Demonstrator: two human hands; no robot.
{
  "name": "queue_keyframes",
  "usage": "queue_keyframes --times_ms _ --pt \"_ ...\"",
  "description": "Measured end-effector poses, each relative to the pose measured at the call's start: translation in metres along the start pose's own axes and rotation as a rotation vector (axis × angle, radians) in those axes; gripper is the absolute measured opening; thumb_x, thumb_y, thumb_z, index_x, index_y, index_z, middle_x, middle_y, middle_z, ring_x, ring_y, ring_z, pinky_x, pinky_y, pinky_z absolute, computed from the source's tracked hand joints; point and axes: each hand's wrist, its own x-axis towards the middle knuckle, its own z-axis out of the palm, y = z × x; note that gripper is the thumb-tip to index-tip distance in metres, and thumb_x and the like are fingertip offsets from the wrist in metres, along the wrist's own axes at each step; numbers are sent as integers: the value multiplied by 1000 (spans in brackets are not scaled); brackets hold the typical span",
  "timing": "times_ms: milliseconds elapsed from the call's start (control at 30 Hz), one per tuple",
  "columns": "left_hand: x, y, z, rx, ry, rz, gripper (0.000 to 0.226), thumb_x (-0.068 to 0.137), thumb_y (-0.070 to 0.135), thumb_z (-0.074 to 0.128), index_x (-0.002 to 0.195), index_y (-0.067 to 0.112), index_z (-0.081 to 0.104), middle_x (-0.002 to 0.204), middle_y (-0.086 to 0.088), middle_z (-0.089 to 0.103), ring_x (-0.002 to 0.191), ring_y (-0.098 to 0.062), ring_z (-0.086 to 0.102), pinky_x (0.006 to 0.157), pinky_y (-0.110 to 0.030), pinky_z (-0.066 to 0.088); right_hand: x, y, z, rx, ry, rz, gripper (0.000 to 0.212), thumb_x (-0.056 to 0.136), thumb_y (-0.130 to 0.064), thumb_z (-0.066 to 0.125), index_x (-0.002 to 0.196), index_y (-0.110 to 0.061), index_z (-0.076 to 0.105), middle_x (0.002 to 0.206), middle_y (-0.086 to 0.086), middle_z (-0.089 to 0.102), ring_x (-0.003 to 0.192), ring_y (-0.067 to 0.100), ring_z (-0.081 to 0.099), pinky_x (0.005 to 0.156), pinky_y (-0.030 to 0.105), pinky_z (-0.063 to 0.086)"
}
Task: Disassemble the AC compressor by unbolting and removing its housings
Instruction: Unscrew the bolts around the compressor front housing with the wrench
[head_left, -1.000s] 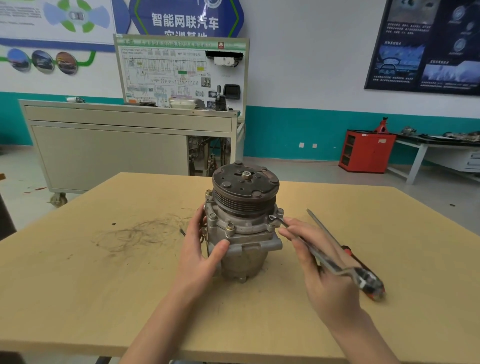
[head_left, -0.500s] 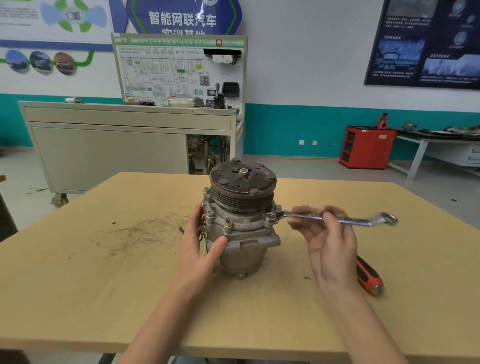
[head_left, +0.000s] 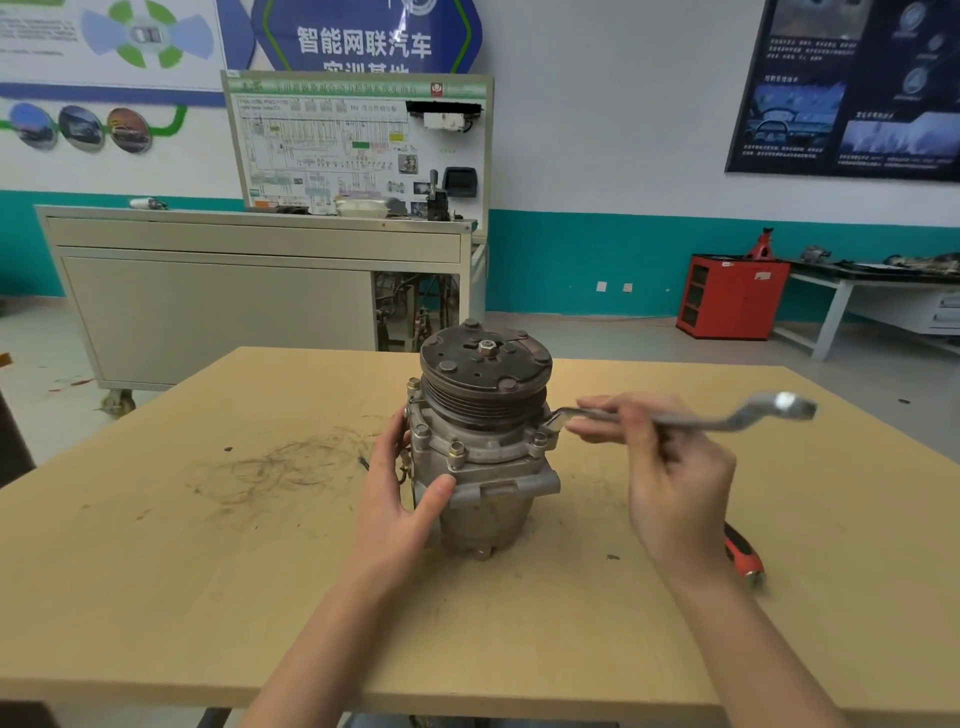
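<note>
— Workshop classroom, tan wooden table (head_left: 156, 571) up front, grey cabinet and wiring-diagram board behind. Where's the AC compressor (head_left: 480, 441)?

— Standing on end mid-table, clutch pulley (head_left: 485, 371) up, right between both hands. Touching the left hand (head_left: 402, 499), just left of the right hand (head_left: 670, 478).

— Left hand doing what?

— Wrapped around the body's left flank, thumb pressed on the front flange, fingers curled behind out of sight. Bracing, by the look of it.

— And the right?

— Closed on the shank of a double-ended ring spanner (head_left: 680, 418), fingers pinching near the inner end. Spanner's long axis running roughly level, left to right, away from the compressor. Inner ring seated on or at a housing bolt (head_left: 543, 436) at the flange's right edge, just beyond the right fingertips; exact seating hard to confirm. Outer ring free in the air, past the hand.

— Other bolts?

— Several more heads standing up around the flange, nearest one (head_left: 457, 449) just above the left thumb. None visibly out, so probably early in the unbolting.

— Next swing depends on what?

— On that handle sweeping about the bolt's upright axis. Pulley close beside the ring, so likely short arcs only. Right hand nearer the bolt; left better kept holding.

— Anything else nearby?

— Red-handled tool (head_left: 743, 556) lying on the table under the right wrist, partly hidden.
</note>
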Motion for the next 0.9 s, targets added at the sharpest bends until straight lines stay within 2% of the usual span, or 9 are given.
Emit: queue_keyframes --times_ms 67,167,300,400,533,633,700,767,900 --pt "0 -1 0 1 0 9 69 73 58 57 135 48 28 136 34 38 127 14 38 99 -4 30 -10 -6 4 -94 -58 -135 27 99 -32 44 95 -12 62 92 7 71 85 15 71 72 34 58" --pt "1 -2 0 0 -2 15 69 74 58 57 136 47 29 137 35 38 129 9 38 101 -6 31 -20 -10 3 -78 -94 -172 23 99 -30 44 102 -12 59 97 10 68 97 13 67 88 23 51" --pt "0 -2 0 2 -2 10 69 74 58 57 136 47 28 137 37 37 129 11 37 101 -5 30 -32 -11 0 -87 -99 -174 25 99 -27 45 100 -10 64 101 14 69 103 15 65 89 27 52" --pt "-1 -2 0 12 5 8 68 74 59 56 134 51 26 132 46 35 126 17 36 98 -1 29 -40 -10 2 -156 -108 -213 32 98 -23 46 98 3 65 107 12 67 107 15 64 91 26 51" --pt "-1 -2 0 17 10 -3 68 73 62 56 134 51 26 137 35 35 126 17 36 98 -1 29 -41 -8 3 -194 -104 -253 33 99 -21 46 96 5 66 108 11 66 107 13 63 91 23 50" --pt "-1 -3 0 21 9 -14 68 73 63 55 133 52 26 136 35 35 125 17 36 97 -1 29 -38 -4 6 67 -34 -39 21 99 -20 42 98 -14 62 102 5 69 99 20 66 88 26 51" --pt "-1 -3 0 18 8 -17 68 73 62 55 133 53 26 134 41 36 125 17 37 97 0 29 -29 4 6 406 93 274 19 98 -14 37 92 -20 54 94 8 71 84 27 69 79 30 54" --pt "-1 -2 0 16 6 -13 67 73 62 56 133 53 27 132 46 36 126 16 37 98 -1 29 -11 18 0 717 144 595 22 99 -7 30 89 -15 48 85 16 71 73 29 68 68 31 56" --pt "-1 -1 0 5 1 -17 68 73 61 56 134 50 29 133 43 36 126 16 37 97 -1 30 26 40 -8 915 -69 874 22 99 -6 25 87 -10 43 79 20 69 66 24 66 61 29 54"
